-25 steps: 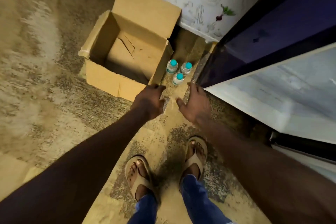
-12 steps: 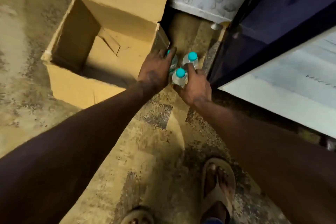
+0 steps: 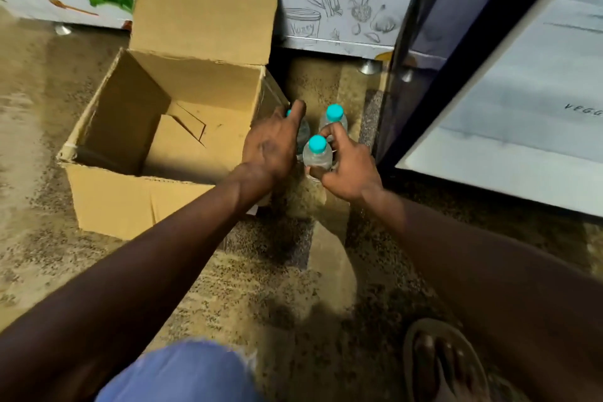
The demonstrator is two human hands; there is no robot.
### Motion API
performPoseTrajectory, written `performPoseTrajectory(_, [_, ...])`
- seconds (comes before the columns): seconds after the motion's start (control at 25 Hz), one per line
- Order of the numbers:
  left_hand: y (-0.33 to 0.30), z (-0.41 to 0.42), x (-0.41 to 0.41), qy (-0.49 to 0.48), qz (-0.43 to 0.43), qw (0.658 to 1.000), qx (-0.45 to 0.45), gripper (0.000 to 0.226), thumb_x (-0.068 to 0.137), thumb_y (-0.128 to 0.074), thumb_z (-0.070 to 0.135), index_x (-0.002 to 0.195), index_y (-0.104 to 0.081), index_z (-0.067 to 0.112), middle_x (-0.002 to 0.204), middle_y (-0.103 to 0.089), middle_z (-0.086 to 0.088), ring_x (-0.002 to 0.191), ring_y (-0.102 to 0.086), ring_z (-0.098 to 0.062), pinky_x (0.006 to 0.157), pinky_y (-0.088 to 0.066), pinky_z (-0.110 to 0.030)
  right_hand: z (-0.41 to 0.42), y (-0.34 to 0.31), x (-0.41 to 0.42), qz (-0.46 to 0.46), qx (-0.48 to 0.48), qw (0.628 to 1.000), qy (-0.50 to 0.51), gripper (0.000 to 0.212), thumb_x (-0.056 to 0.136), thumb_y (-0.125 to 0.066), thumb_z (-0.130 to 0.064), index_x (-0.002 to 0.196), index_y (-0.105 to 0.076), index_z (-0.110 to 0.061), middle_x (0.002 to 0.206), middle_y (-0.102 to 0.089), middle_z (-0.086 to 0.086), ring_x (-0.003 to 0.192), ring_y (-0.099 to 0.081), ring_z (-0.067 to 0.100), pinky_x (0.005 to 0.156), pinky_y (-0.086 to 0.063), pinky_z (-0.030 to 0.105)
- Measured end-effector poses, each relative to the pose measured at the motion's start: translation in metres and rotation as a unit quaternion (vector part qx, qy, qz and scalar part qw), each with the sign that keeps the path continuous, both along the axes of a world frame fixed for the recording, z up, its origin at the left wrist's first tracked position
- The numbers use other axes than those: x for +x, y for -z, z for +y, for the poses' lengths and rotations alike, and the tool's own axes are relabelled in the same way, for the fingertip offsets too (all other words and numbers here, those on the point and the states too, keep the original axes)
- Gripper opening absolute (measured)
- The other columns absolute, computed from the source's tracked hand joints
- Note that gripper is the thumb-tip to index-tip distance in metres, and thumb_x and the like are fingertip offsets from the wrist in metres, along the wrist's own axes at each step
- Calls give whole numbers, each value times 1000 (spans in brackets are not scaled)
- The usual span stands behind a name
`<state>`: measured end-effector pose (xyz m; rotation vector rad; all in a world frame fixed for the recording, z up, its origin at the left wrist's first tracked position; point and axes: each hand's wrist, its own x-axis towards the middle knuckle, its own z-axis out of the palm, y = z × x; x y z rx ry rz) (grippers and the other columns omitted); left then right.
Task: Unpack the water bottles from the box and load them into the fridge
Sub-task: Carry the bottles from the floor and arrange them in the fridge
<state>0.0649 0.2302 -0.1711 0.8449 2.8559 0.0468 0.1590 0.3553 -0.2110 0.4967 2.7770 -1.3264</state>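
Right hand has its grip curled round the nearest bottle, thumb and fingers wrapping the clear body below the teal cap. Left hand is draped over a second bottle, mostly hiding it; whether those fingers grip it, I cannot tell. A third bottle stands just behind, upright on the floor. All three sit between the open cardboard box on the left and the open fridge door on the right.

matt brown cardboard box; beside it clear glossy plastic bottles with smooth teal caps; rough speckled stone floor.
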Motion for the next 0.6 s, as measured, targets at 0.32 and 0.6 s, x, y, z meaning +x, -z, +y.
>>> performPoseTrajectory(0.32, [-34, -16, 2, -93, -122, 981, 123, 66, 76, -84, 32, 132, -53, 15, 124, -66, -10, 112, -63, -29, 92, -52, -35, 34, -54, 1, -62, -186, 980, -25, 59, 79, -83, -6, 127, -53, -22, 118, -68, -6, 96, -66, 0, 91, -56, 22])
performPoseTrajectory(0.6, [-142, -29, 15, -109, -159, 952, 236, 57, 79, -81, 38, 127, -63, 12, 120, -69, -7, 105, -63, -21, 89, -56, -38, 32, -154, 17, -128, -131, 977, -110, 74, 84, -79, -13, 146, -40, -19, 142, -55, 1, 128, -55, 21, 103, -51, 42])
